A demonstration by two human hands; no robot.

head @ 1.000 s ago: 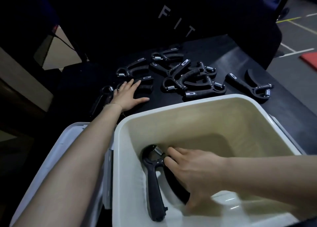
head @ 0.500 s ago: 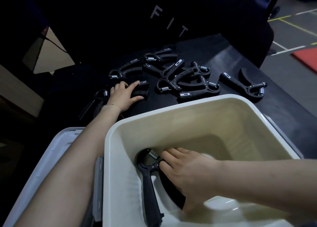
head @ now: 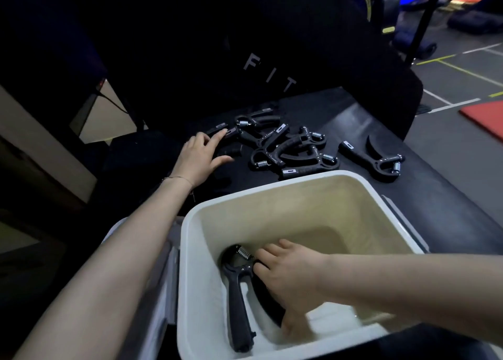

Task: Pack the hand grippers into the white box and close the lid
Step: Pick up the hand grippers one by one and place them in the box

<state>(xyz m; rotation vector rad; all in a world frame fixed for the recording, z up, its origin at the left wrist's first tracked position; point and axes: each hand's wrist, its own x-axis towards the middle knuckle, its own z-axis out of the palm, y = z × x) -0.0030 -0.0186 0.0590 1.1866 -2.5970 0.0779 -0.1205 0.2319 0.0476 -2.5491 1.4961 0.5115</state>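
- The dark table (head: 435,196) carries everything; a black panel (head: 272,60) lettered "FIT" stands behind it.
- The white box (head: 187,278) sits open at the near edge, its lid (head: 160,319) lying just beside it on the left.
- The right hand (head: 288,280) is down inside the box, fingers curled over one handle of a black hand gripper (head: 238,300) lying on the box floor — whether they truly clamp it I cannot tell.
- The left hand (head: 200,158) rests on the table beyond the box, fingers spread, fingertips touching the nearest of the loose grippers (head: 285,147) — holding none.
- One more gripper (head: 373,158) lies apart, to the right of the pile.
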